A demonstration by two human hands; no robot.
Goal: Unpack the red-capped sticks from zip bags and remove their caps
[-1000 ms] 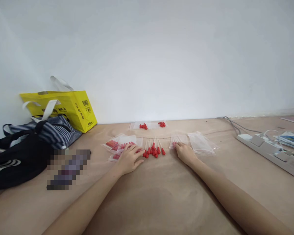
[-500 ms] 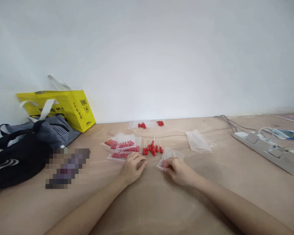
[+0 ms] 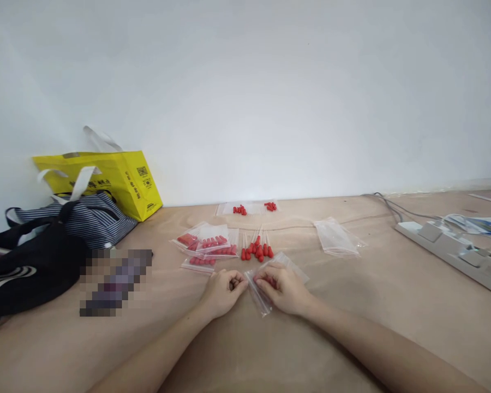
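Note:
A clear zip-lock bag point(image 3: 262, 299) lies tilted between my two hands, its zip strip turned toward me. My right hand point(image 3: 285, 289) is closed on the bag, with a bit of red showing under its fingers. The fingers of my left hand point(image 3: 223, 295) are curled together in a pinch at the bag's left corner. Just beyond is a loose fan of several droppers point(image 3: 258, 250) with red bulbs toward me and thin pale stems pointing away. Filled zip-lock bags point(image 3: 210, 243) of red-bulbed droppers overlap to the left of the fan.
At the back lies a clear bag point(image 3: 253, 208) with two clusters of red bulbs. Flat zip-lock bags point(image 3: 337, 237) are stacked at right, near a white power strip point(image 3: 454, 254) with cables. A yellow bag point(image 3: 141, 185), striped bag point(image 3: 94, 221) and black bag point(image 3: 41, 267) crowd the left.
The bag has turned so its zip strip faces me and shifted left with my right hand. My left hand's fingers have closed together at the bag's corner.

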